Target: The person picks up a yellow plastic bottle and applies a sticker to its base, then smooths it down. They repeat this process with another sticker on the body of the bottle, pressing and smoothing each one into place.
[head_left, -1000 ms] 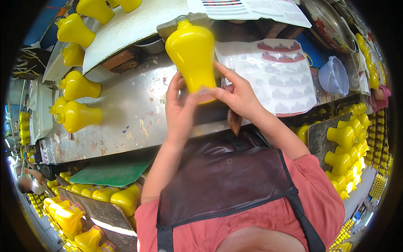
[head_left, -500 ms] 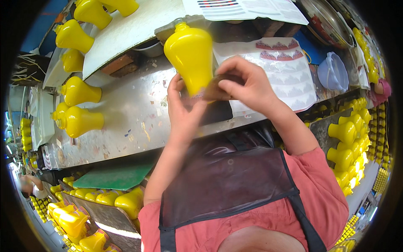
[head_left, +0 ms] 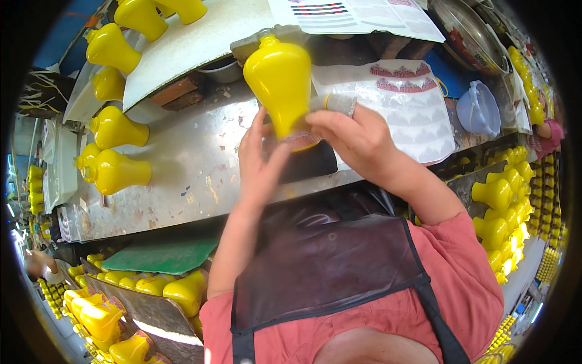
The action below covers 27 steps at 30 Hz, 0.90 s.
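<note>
A glossy yellow vase-shaped bottle (head_left: pixel 279 79) lies with its clear neck away from me and its flared base towards me. Around the narrow part near the base sits a pinkish patterned decal strip (head_left: pixel 300 141). My left hand (head_left: pixel 257 151) is closed about that end, fingers on the left side and thumb underneath. To the right, my right hand (head_left: pixel 357 136) pinches a small flat pad (head_left: pixel 341 105), greyish with a yellow band, close against the bottle; motion blurs it. Under the base lies a black pad (head_left: pixel 312 165).
Right of the bottle lies a decal sheet (head_left: pixel 412 115) with patterned strips. A lilac bucket (head_left: pixel 479 106) stands beyond it. More yellow bottles (head_left: pixel 124 170) lie at left, near a white board (head_left: pixel 200 36). A stone-like rest (head_left: pixel 245 48) is by the neck. Crates of bottles flank me.
My right hand has turned and moved slightly right, swinging the pad's grey side up. The patterned strip now shows more at the base. My left hand still holds the bottle.
</note>
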Each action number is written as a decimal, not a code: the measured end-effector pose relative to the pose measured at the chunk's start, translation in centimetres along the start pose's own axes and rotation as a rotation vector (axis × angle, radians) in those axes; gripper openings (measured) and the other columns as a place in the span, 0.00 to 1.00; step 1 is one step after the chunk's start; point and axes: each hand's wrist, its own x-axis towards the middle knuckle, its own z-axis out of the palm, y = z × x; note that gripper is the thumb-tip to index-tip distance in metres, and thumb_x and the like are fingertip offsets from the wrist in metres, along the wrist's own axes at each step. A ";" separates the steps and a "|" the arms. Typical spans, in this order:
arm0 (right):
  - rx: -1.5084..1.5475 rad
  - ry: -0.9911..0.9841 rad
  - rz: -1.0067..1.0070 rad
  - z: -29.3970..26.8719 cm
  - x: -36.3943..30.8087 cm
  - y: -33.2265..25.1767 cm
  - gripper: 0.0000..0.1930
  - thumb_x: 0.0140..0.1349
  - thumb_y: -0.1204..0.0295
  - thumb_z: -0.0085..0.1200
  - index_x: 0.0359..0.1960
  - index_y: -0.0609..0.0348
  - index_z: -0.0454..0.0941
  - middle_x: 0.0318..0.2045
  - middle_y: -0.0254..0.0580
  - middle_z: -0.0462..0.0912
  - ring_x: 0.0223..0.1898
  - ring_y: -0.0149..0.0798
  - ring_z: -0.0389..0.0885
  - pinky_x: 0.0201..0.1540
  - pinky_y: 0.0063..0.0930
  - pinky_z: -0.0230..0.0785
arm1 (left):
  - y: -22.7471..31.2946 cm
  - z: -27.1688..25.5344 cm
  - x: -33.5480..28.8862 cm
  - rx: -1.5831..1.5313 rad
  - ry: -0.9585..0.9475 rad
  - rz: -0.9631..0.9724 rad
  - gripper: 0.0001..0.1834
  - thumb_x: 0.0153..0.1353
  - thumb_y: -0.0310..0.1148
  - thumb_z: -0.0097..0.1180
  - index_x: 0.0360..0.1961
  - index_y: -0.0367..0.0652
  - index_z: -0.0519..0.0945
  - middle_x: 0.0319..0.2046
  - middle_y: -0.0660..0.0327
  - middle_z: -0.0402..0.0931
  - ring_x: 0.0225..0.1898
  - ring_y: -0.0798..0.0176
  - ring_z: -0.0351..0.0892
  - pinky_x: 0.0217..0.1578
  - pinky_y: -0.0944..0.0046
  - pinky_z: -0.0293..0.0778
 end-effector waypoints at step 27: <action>-0.156 -0.182 -0.367 1.7 -0.3 -5.0 0.14 0.48 0.70 0.59 0.39 0.56 0.84 0.22 0.33 0.72 0.33 0.40 0.77 0.38 0.36 0.71 | 0.6 -2.5 0.5 0.765 0.353 0.419 0.20 0.63 0.20 0.53 0.53 0.48 0.84 0.43 0.59 0.81 0.52 0.55 0.78 0.68 0.44 0.56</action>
